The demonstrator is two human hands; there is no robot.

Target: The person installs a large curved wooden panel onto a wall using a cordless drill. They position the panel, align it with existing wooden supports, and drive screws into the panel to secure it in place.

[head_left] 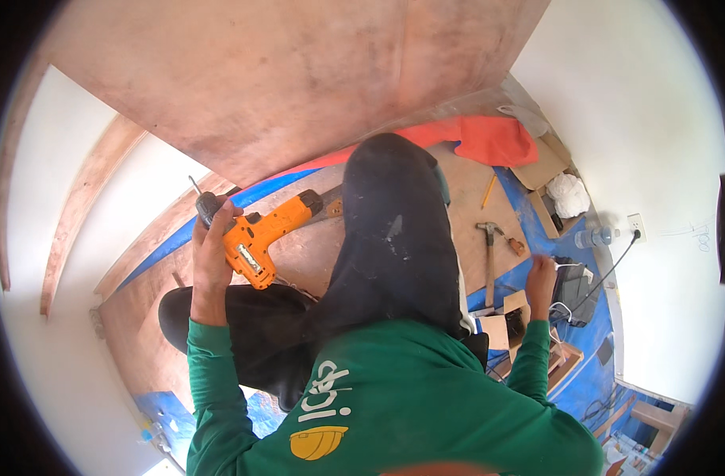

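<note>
My left hand [212,258] is closed around the front of an orange cordless drill [271,234], near its black chuck. A thin bit [194,185] sticks out of the chuck, pointing up and left. The drill is tilted, with its black end toward the upper right. Over on the right, my right hand [541,279] is held with its fingers curled; whether anything is in them is hidden. Beside it lie a black case-like device [575,295] with a white cord and an open small cardboard box [515,317]. A hammer [490,258] rests on the board left of that hand.
A large plywood sheet [283,71] stands in front, by curved wooden ribs [81,206] on the left wall. Around my raised knee [394,214] are red sheeting [489,139], a pencil [489,191], a plastic bottle [596,237] and a wall outlet [635,228] with a plugged-in cord.
</note>
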